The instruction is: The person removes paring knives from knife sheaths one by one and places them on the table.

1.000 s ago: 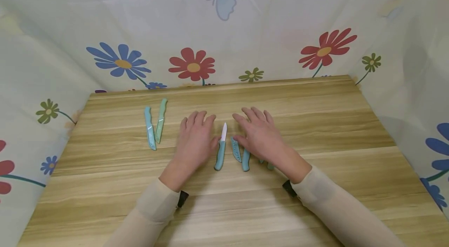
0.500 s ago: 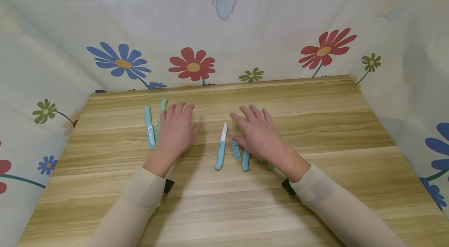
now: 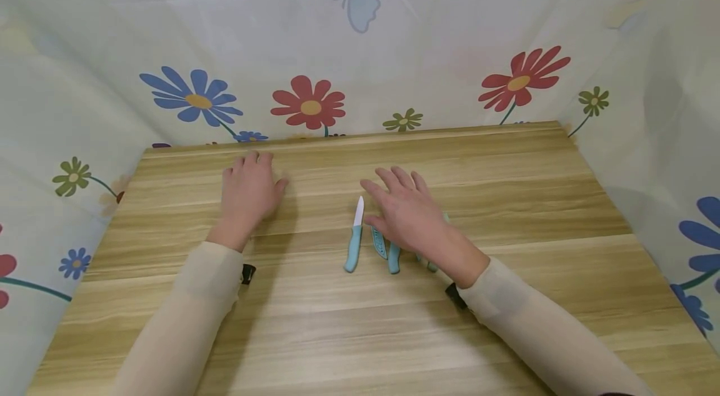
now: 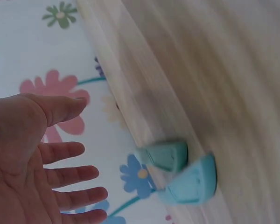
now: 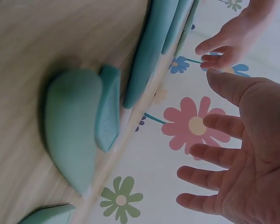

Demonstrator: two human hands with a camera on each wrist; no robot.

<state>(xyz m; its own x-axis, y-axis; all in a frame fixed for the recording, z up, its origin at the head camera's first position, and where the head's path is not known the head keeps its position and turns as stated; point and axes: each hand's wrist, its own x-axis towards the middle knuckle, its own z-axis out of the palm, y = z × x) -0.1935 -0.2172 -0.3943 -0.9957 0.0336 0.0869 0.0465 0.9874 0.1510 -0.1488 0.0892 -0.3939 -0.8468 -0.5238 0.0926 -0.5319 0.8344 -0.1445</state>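
My left hand hovers over the table's left side with fingers loosely extended and holds nothing. It hides the two knives there in the head view; their green end and light-blue end show in the left wrist view. My right hand, fingers spread, hangs over several items right of centre and holds nothing. Left of it lies a bare paring knife with a blue handle and white blade. A blue blade sheath, a blue handle and a green handle lie partly under the right hand.
The wood-grain table bears all the knives. Behind and at both sides hangs a white cloth printed with flowers and a butterfly. A dark wrist device sits at the left sleeve.
My left hand has moved left from beside the bare paring knife to over the two sheathed knives, now covering them. My right hand has shifted only slightly.
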